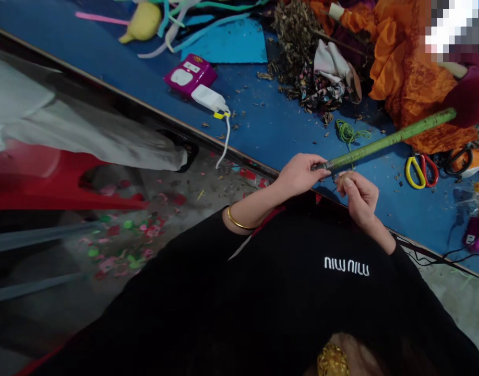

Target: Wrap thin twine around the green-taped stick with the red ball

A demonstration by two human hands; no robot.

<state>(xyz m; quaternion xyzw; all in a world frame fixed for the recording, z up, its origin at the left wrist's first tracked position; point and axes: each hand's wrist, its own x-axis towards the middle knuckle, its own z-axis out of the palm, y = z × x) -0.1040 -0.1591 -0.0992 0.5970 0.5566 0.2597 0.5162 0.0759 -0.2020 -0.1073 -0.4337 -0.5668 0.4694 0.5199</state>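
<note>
My left hand (302, 175) is closed around the lower end of a long green stem (388, 141), with thumb and fingers pinching it near the table's front edge. The stem runs up to the right, and a dark red, blurred bloom-like piece (468, 102) is at its far end. Thin dark winding shows on the stem by my fingertips. Just below the stem, my right hand (359, 196) is closed in a pinch; what it holds is too small to make out. A loose tangle of green string (347, 131) lies behind the stem, one strand trailing down toward it.
Yellow-and-red-handled scissors (421, 171) lie right on the blue table (263, 125). Behind are orange cloth (411, 89), dried plant matter (296, 39) and patterned fabric (329, 78). A purple power strip (190, 75) with a white plug is left. Another person's leg (86, 125) is beside a red chair (47, 177).
</note>
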